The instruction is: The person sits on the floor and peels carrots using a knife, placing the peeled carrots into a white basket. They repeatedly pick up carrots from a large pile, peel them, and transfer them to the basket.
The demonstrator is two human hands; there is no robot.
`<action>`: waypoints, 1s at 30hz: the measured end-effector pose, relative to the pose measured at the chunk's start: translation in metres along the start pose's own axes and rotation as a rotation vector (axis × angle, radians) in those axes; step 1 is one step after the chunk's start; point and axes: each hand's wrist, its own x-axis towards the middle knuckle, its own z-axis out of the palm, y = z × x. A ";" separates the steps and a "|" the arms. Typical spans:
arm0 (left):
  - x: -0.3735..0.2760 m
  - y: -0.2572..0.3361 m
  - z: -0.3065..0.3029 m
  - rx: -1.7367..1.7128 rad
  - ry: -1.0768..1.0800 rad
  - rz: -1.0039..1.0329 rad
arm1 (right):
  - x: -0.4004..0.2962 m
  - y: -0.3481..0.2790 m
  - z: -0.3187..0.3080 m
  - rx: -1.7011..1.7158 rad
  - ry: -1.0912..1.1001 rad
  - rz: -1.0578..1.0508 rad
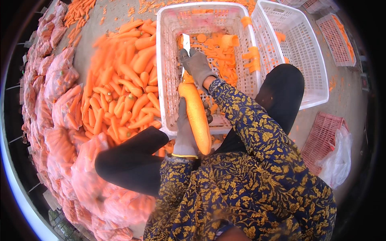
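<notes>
My left hand (184, 128), in a grey work glove, grips a large carrot (197, 117) from below. The carrot slants over the near rim of a white plastic crate (161, 75), its thick end pointing away from me. My right hand (196, 64), also gloved, is closed around a flat white tool (186, 42), probably a peeler or a knife. Its lower end is partly hidden near the carrot's far end, with a strip of orange peel (188, 78) between. Carrot peelings (224, 57) lie inside the crate.
Loose carrots (126, 87) are heaped left of the crate, with bagged carrots (61, 108) stacked beyond. A second white crate (297, 39) stands to the right. Farther right are a red plastic crate (322, 135) and a clear plastic bag (337, 159). My bent knees flank the near side.
</notes>
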 end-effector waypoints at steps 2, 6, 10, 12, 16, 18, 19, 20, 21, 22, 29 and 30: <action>0.000 0.008 -0.026 -0.071 -0.074 0.027 | -0.006 -0.024 0.025 0.001 -0.027 -0.021; 0.017 0.013 -0.023 0.104 0.091 0.045 | -0.008 -0.005 0.005 0.277 -0.072 0.071; 0.013 0.014 0.005 0.378 0.271 0.128 | -0.020 -0.013 -0.014 0.422 -0.096 0.117; 0.007 0.015 0.023 0.399 0.331 0.024 | -0.015 0.001 -0.013 0.311 0.002 0.098; -0.022 -0.012 0.015 0.581 0.209 0.015 | 0.033 0.049 -0.014 0.046 0.123 0.162; -0.025 -0.024 0.014 0.561 0.188 0.025 | 0.043 0.064 -0.027 0.084 0.122 0.218; -0.022 -0.017 0.026 0.312 0.138 -0.074 | 0.043 0.051 -0.040 0.206 0.077 0.237; -0.019 -0.013 0.021 0.283 0.147 -0.035 | 0.029 0.043 -0.046 0.115 0.055 0.061; -0.005 -0.007 0.020 0.268 0.113 -0.016 | 0.033 0.058 -0.043 0.177 0.105 0.035; 0.004 -0.002 0.014 0.188 0.166 0.019 | 0.019 0.040 -0.050 0.396 -0.009 0.123; 0.042 0.019 0.000 0.078 0.259 0.136 | -0.110 -0.006 -0.063 0.683 -0.190 -0.194; 0.036 0.020 0.006 0.065 0.252 0.131 | -0.125 -0.007 -0.063 0.583 -0.170 -0.289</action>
